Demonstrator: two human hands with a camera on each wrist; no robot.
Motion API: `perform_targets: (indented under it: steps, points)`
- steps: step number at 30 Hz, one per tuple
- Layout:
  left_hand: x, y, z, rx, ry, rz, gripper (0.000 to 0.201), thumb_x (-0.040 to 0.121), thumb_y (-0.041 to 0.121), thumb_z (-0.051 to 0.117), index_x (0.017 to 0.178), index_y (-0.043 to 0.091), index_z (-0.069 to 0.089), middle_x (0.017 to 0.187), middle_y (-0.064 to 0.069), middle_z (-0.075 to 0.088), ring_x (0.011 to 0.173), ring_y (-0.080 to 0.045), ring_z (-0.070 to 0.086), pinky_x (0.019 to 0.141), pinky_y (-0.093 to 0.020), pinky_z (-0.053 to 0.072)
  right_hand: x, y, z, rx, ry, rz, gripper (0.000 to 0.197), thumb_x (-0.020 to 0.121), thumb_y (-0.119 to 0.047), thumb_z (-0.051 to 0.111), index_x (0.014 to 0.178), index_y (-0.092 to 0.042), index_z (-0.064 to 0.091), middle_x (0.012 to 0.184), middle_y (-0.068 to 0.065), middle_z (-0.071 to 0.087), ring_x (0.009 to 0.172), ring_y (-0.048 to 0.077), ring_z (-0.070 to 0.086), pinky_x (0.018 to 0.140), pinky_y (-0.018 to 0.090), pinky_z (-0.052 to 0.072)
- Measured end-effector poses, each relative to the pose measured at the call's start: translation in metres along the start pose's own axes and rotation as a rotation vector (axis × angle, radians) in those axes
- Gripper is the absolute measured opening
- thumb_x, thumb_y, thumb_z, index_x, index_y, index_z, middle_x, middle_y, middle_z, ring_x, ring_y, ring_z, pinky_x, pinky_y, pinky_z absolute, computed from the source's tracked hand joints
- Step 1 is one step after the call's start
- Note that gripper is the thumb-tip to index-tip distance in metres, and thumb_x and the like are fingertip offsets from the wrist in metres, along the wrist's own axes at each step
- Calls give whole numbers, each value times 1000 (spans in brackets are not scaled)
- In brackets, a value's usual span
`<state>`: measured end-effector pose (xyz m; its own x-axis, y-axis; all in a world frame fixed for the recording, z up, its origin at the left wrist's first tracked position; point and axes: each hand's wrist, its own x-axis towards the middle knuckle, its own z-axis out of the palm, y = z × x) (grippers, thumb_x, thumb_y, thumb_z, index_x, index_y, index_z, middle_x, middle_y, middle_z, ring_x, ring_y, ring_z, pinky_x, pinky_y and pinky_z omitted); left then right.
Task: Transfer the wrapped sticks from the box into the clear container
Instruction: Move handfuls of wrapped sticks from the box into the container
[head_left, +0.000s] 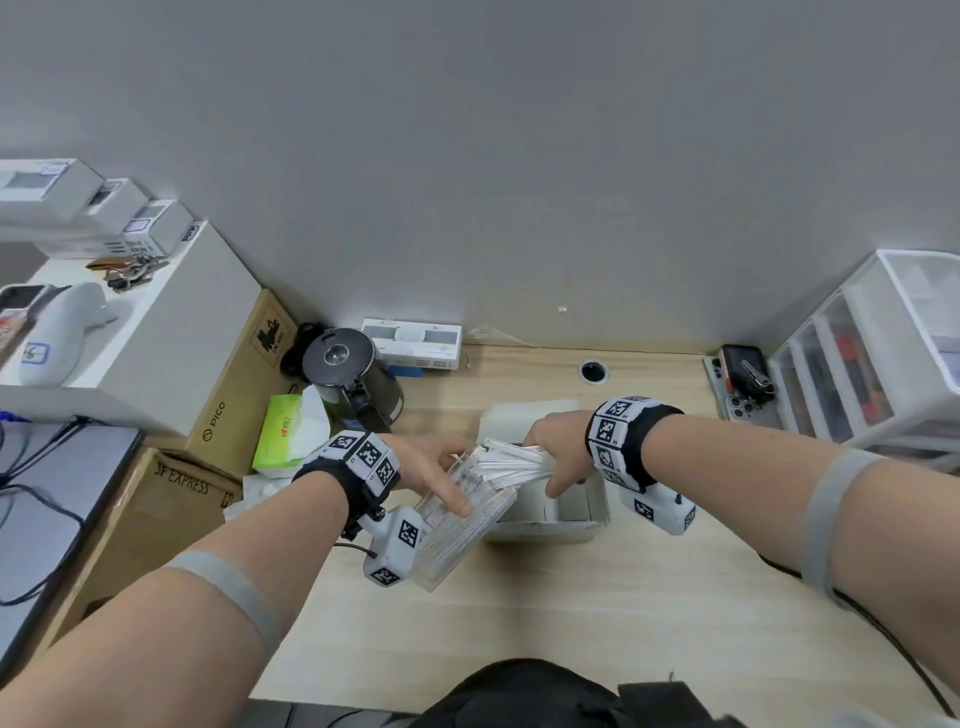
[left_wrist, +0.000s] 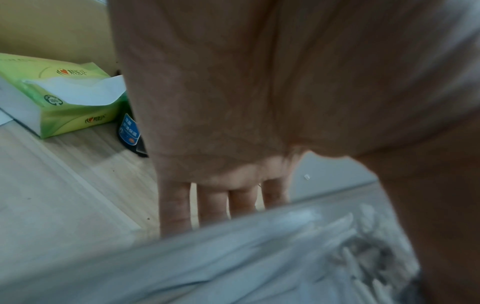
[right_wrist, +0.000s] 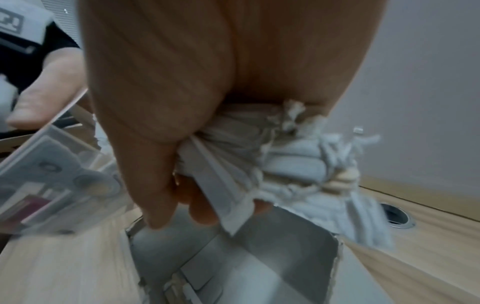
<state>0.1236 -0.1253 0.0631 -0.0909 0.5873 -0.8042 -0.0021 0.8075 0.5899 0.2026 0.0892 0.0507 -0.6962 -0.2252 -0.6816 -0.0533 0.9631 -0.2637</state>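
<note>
My right hand grips a thick bundle of white paper-wrapped sticks, whose far ends point into the mouth of the clear container. My left hand holds that container tilted above the wooden desk, thumb on its top face. In the right wrist view the bundle is clenched in my fist above the open white box, which looks nearly empty. The left wrist view shows my fingers behind the blurred clear container, with sticks inside it.
A green tissue pack and a black kettle stand left of the container. A cable hole is in the desk behind the box. White drawers and phones sit at the right; cardboard boxes at the left.
</note>
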Motion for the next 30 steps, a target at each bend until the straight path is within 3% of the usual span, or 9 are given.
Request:
perform_targets:
  steps: [3, 6, 9, 13, 15, 17, 21, 27, 30]
  points:
    - [1, 3, 1, -3, -5, -18, 52, 85, -5, 77, 118, 30, 56, 121, 0, 66, 112, -14, 64, 108, -43, 49, 4, -6, -2, -204, -6, 17, 23, 75, -28, 75, 84, -16, 57, 66, -2, 59, 62, 22, 59, 56, 29, 50]
    - [3, 2, 3, 21, 6, -10, 59, 77, 4, 85, 127, 20, 58, 124, -4, 68, 115, -18, 66, 106, -46, 52, 4, -15, -8, -348, -36, 29, 25, 78, -28, 74, 90, -14, 56, 70, -3, 52, 70, 24, 56, 60, 29, 45]
    - [8, 2, 4, 13, 48, -50, 76, 69, 11, 90, 136, 11, 54, 132, -14, 66, 123, -29, 65, 103, -51, 53, 6, -25, -14, -423, -92, 43, 30, 82, -26, 73, 104, -8, 65, 84, 3, 60, 73, 24, 55, 60, 30, 44]
    - [15, 7, 5, 11, 64, -56, 59, 83, 1, 81, 131, 14, 51, 121, -5, 65, 112, -21, 67, 96, -37, 58, 5, -45, -21, -464, -87, -6, 38, 82, -25, 75, 115, -10, 63, 88, 2, 60, 68, 19, 55, 52, 28, 41]
    - [17, 10, 5, 0, 39, -41, 49, 86, -5, 75, 121, 20, 51, 113, 2, 66, 100, -13, 68, 90, -31, 59, 6, -53, -23, -462, -62, -43, 47, 81, -27, 77, 122, -11, 60, 101, 5, 66, 72, 19, 57, 57, 29, 43]
    - [16, 11, 5, -2, 31, -29, 47, 86, -9, 74, 113, 23, 53, 112, 1, 68, 98, -12, 69, 95, -37, 58, 4, -56, -26, -421, -42, -72, 61, 79, -26, 80, 131, -11, 53, 116, 7, 64, 86, 22, 60, 67, 31, 45]
    - [16, 0, 3, -60, 78, -3, 60, 80, -9, 79, 128, 15, 53, 130, -14, 67, 121, -30, 66, 106, -54, 50, 1, -42, -32, -170, 9, -66, 80, 69, -24, 88, 135, -14, 44, 122, 8, 60, 93, 21, 56, 79, 34, 50]
    - [20, -6, 4, -97, 120, 52, 78, 75, -1, 85, 143, 11, 49, 135, -13, 65, 127, -28, 62, 107, -53, 49, 1, -17, -35, 97, 117, -36, 86, 63, -32, 91, 135, -24, 44, 119, -4, 57, 83, 10, 53, 74, 26, 43]
    - [20, -5, 3, -108, 119, 74, 84, 67, 9, 87, 142, 14, 49, 134, -12, 66, 125, -26, 63, 106, -52, 51, 0, -7, -39, 253, 125, -25, 87, 60, -39, 92, 133, -28, 46, 116, -9, 58, 89, 9, 60, 80, 29, 53]
